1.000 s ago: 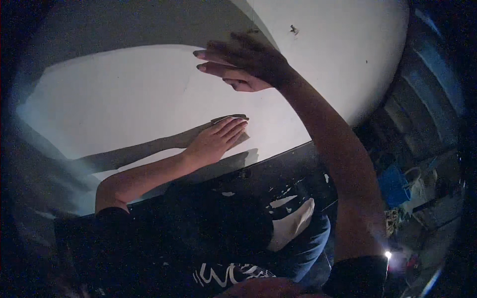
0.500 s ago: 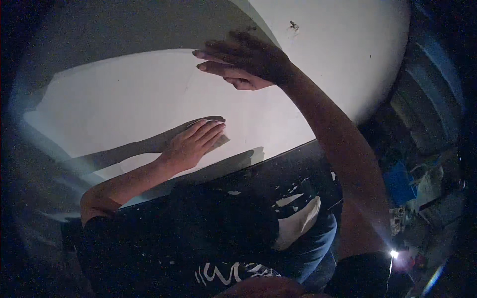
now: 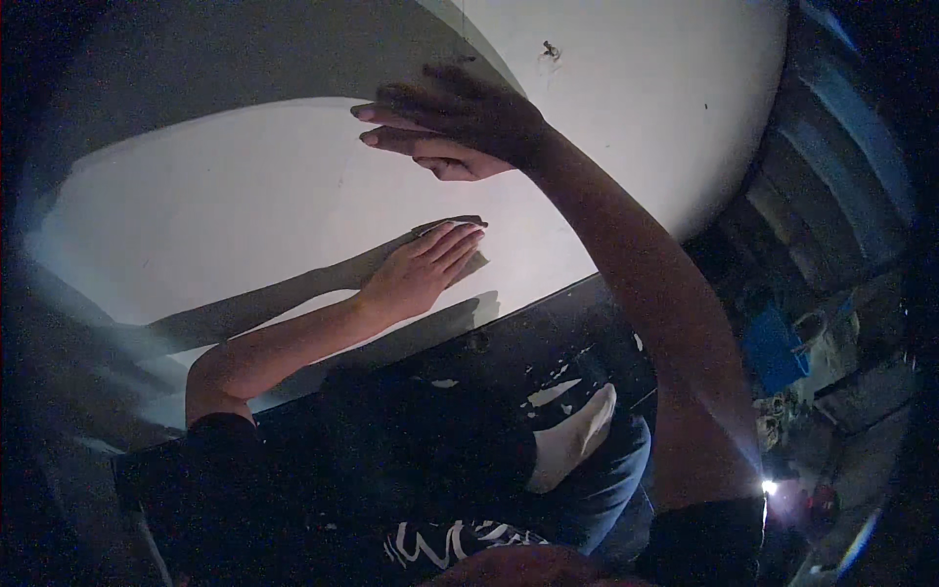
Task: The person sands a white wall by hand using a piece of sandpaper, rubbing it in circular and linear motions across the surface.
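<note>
My left hand [image 3: 416, 276] lies with its fingers together and flat on a large smooth white panel [image 3: 245, 196]. Under the fingers is a small greyish sheet [image 3: 475, 266] that looks like sandpaper; the palm and fingers hide most of it. Farther off, my right hand [image 3: 465, 127] is spread over the panel, mostly in shadow, with its fingers apart and nothing in them. Whether it touches the panel cannot be told.
The panel's near edge runs close in front of my dark, white-spotted clothing [image 3: 391, 411]. A dark mark [image 3: 550, 49] sits on the panel's far part. At the right are a blue container [image 3: 773, 347], assorted clutter and a bright lamp [image 3: 770, 486]. Strong shadows cover part of the panel.
My left hand has slid to the right and slightly away over the panel, the greyish sheet moving with it. The right hand keeps its pose; the whole view has shifted a little.
</note>
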{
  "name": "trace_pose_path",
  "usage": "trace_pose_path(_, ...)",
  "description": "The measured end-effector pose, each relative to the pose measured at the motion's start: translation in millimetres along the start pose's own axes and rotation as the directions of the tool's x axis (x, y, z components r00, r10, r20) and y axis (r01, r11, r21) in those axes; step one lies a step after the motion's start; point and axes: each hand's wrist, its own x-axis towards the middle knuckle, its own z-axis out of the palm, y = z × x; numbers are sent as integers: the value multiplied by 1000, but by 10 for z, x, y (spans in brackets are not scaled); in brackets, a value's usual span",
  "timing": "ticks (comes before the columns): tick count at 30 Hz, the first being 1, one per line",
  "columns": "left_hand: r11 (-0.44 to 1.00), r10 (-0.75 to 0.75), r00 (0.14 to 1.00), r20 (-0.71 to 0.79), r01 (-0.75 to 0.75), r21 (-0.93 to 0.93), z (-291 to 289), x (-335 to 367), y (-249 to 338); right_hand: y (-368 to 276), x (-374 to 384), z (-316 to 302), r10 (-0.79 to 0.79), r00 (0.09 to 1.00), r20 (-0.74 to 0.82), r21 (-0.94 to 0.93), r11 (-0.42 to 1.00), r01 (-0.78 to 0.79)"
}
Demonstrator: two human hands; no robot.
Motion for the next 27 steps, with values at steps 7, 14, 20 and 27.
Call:
trace_pose_path(7,992,-32,995,90,42,-119,-253,-325,-188,84,-118,-51,31,1000,4,30,999,-31)
trace_pose_path(14,976,-143,986,88,155,-150,-496,-434,-232,152,-324,-104,27,999,-28,-21,999,-27)
trace_pose_path(20,991,-91,995,29,93,-100,-387,-55,-179,157,-297,-123,29,999,-22,-19,999,-29)
trace_pose_path(27,999,-49,997,-55,49,-12,-235,376,-74,132,-265,-142,18,999,-48,-30,999,-20)
